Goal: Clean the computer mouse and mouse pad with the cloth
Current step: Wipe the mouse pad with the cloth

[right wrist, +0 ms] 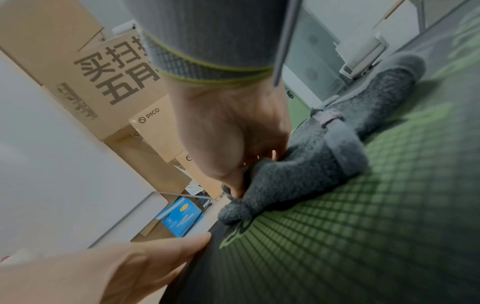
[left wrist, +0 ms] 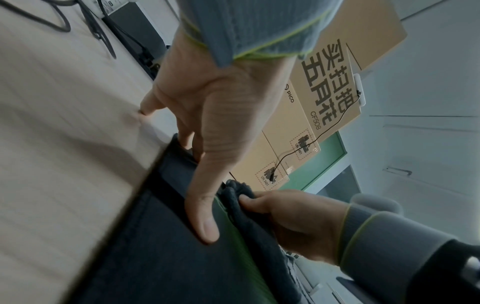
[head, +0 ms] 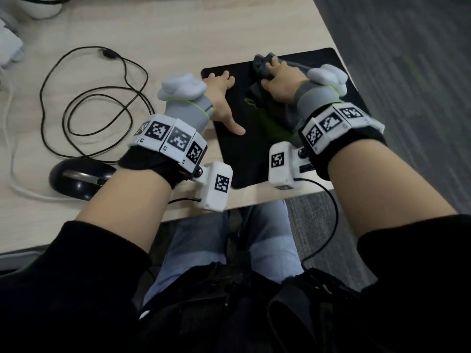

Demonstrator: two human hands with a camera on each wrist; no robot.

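A black mouse pad (head: 229, 154) with a green pattern lies at the desk's right corner. My left hand (head: 224, 98) rests on its left part with fingers spread flat, thumb (left wrist: 202, 216) and fingertips pressing the pad (left wrist: 155, 257). My right hand (head: 280, 77) grips a bunched grey cloth (head: 265, 66) and holds it against the pad's far middle; in the right wrist view the cloth (right wrist: 298, 170) is wadded under the curled fingers (right wrist: 233, 144) on the pad (right wrist: 363, 226). A black computer mouse (head: 76, 179) sits on the desk to the left, partly behind my left forearm.
The mouse's black cable (head: 96, 103) loops over the light wooden desk (head: 178, 34). A white cable (head: 15, 184) runs along the left. The desk's front edge (head: 254, 202) is close to my lap. Cardboard boxes (left wrist: 324, 92) stand beyond the desk.
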